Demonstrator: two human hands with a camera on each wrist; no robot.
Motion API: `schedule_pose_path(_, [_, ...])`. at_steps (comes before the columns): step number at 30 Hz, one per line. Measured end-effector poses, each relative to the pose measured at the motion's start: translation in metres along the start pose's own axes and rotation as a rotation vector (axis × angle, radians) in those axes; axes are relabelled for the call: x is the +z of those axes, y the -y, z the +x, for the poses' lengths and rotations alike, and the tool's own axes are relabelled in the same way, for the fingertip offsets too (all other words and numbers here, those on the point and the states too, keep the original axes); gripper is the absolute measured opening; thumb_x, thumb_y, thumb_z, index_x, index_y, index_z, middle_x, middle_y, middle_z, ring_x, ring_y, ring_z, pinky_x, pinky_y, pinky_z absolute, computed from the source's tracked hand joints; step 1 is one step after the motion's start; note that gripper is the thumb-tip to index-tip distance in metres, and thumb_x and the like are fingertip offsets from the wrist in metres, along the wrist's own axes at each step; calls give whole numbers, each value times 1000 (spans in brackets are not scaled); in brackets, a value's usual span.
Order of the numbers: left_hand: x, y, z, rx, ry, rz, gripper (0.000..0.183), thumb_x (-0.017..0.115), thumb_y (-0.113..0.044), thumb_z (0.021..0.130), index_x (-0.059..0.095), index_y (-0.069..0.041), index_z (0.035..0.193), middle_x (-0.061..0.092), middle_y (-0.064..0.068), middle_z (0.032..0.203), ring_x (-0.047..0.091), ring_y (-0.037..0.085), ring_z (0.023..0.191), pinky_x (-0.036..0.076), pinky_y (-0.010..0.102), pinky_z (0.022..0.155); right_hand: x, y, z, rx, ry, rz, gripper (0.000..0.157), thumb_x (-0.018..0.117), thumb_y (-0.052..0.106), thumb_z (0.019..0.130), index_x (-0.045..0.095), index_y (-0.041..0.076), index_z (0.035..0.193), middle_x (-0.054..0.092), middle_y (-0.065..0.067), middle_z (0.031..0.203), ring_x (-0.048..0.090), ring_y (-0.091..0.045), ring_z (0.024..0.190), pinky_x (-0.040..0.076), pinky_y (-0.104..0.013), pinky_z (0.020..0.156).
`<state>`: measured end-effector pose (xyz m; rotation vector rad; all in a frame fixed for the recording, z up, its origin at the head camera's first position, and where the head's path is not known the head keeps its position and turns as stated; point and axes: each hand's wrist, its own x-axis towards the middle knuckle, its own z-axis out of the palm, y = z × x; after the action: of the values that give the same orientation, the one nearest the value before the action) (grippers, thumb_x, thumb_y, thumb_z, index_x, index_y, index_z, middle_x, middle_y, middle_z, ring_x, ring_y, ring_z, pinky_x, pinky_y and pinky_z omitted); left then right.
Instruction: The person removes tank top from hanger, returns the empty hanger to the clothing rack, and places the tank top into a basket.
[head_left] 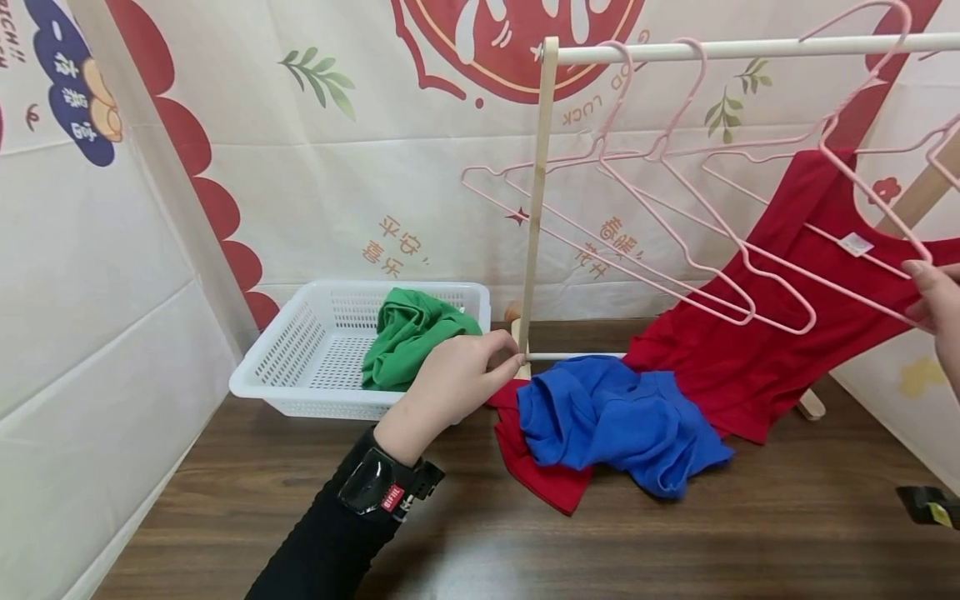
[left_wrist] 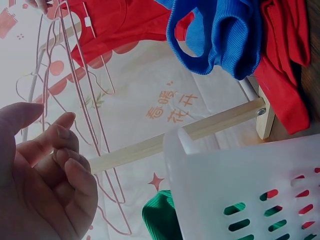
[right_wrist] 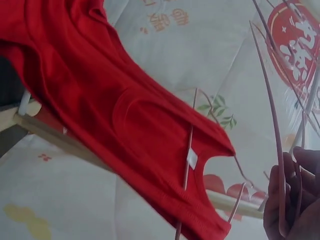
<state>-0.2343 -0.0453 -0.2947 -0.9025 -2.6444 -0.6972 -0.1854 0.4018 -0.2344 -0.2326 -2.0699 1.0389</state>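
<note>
My left hand (head_left: 457, 375) holds nothing, its fingers loosely curled; in the head view it overlaps the front right corner of a white plastic basket (head_left: 258, 367). Inside that basket lies a crumpled green garment (head_left: 408, 333). At the right edge, my right hand (head_left: 943, 312) pinches the lower corner of a pink clothes hanger (head_left: 840, 300), and part of this hand is out of frame. In the right wrist view the fingers curl round the pink wire. A red sleeveless top (right_wrist: 135, 115) hangs tilted on another hanger. Beneath it a blue garment (head_left: 615, 417) lies bunched up.
A clothes rack with a white rail (head_left: 720, 50) and a wooden post (head_left: 537, 200) stands behind. Several bare pink hangers hang from it. Red cloth (head_left: 540, 475) lies under the blue garment on the dark wooden table (head_left: 480, 533). Printed sheets cover the walls.
</note>
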Motion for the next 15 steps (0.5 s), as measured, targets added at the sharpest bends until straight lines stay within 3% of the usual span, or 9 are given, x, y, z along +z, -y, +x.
schedule_pose_path(5, [0, -1, 0, 4, -4, -14, 20, 61, -31, 97, 68, -17, 108, 57, -11, 66, 51, 8, 60, 41, 25, 53, 9, 18, -6, 67, -50, -17, 20, 55, 25, 100, 53, 40, 87, 48, 27, 67, 46, 14, 58, 35, 1, 59])
schedule_pose_path(15, [2, -1, 0, 0, 13, -37, 21, 59, -33, 97, 68, -18, 108, 65, -9, 78, 53, 7, 65, 45, 24, 56, 16, 31, -7, 0, 35, -44, 23, 53, 22, 100, 52, 41, 86, 48, 30, 68, 47, 14, 56, 38, 0, 57])
